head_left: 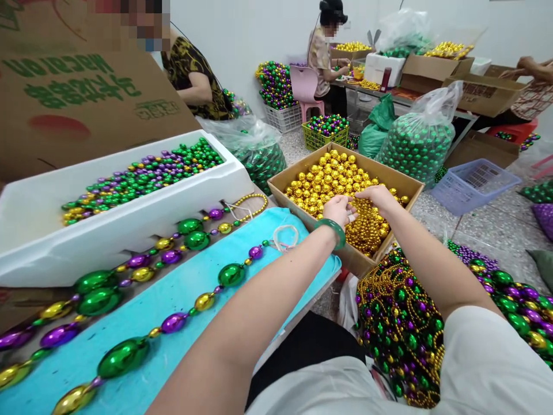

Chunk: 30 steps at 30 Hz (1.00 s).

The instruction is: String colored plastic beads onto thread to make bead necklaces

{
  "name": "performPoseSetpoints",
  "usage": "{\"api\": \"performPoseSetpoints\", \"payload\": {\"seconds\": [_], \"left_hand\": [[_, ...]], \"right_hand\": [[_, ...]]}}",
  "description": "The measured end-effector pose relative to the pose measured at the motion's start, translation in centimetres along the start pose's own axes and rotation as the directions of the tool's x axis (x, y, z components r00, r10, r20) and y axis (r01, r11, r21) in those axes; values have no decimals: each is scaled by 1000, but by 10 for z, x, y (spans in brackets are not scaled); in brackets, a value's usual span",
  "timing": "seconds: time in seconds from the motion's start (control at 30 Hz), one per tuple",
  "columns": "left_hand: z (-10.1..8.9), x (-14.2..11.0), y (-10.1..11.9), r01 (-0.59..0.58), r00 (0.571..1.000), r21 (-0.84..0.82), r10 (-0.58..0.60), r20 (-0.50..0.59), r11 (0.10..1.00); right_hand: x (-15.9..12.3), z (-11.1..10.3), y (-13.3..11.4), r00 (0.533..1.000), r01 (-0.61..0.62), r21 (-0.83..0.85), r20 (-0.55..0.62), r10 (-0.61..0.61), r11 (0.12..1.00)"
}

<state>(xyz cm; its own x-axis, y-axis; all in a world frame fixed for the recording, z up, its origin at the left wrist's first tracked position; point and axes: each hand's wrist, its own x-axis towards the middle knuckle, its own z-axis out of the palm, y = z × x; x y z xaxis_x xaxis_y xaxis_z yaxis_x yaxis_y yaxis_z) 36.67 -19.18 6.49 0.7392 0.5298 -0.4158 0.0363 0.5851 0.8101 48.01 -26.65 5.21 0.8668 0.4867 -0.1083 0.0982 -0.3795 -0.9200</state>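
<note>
My left hand (pixel 341 212), with a green bangle (pixel 334 230) at its wrist, is held over a cardboard box (pixel 285 193). Its fingers are curled inward, and what they pinch is too small to make out. Close by on the right, my right hand (pixel 377 199) reaches over the same box with fingers bent together at their tips; any item in them is hidden. Large gold beads (pixel 332 173) fill the box's far part. Strands of small gold beads (pixel 365 227) lie in a heap under my hands.
Strung green, purple and gold beads (pixel 125 357) lie along a turquoise cloth (pixel 181 340) at left. Behind them stands a white foam box (pixel 129 216) of mixed beads. Bead strands (pixel 401 323) pile up at my right, near a blue basket (pixel 475 184). Other people sit farther back.
</note>
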Motion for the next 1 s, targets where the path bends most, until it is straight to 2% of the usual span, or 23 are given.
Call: {"api": "performPoseSetpoints", "payload": {"seconds": [0.27, 0.47, 0.6, 0.67, 0.77, 0.83, 0.9, 1.0], "left_hand": [[17, 16, -30, 70, 997, -31, -71, -32, 997], [16, 20, -31, 91, 996, -47, -91, -10, 995], [12, 24, -29, 128, 992, -91, -129, -8, 988], [7, 27, -28, 148, 989, -131, -148, 10, 980], [-1, 29, -27, 159, 987, -208, -155, 35, 965], [-5, 29, -29, 169, 985, -257, -161, 55, 952], [-7, 29, -32, 196, 980, -290, -177, 90, 937], [-10, 31, -37, 229, 972, -322, -196, 133, 919]], "right_hand": [[-4, -5, -4, 999, 6, 45, 47, -8, 999], [-3, -14, -2, 987, -95, 161, 143, 72, 982], [-8, -15, -9, 980, -121, 212, 179, 83, 970], [-11, -15, -14, 983, -87, 131, 174, 64, 988], [-18, -13, -17, 989, 79, -163, 137, -57, 983], [-24, -6, -17, 972, 234, -343, 92, -215, 910], [-33, 2, -14, 930, 347, -449, 54, -363, 823], [-47, 14, -6, 889, 396, -536, 20, -457, 746]]}}
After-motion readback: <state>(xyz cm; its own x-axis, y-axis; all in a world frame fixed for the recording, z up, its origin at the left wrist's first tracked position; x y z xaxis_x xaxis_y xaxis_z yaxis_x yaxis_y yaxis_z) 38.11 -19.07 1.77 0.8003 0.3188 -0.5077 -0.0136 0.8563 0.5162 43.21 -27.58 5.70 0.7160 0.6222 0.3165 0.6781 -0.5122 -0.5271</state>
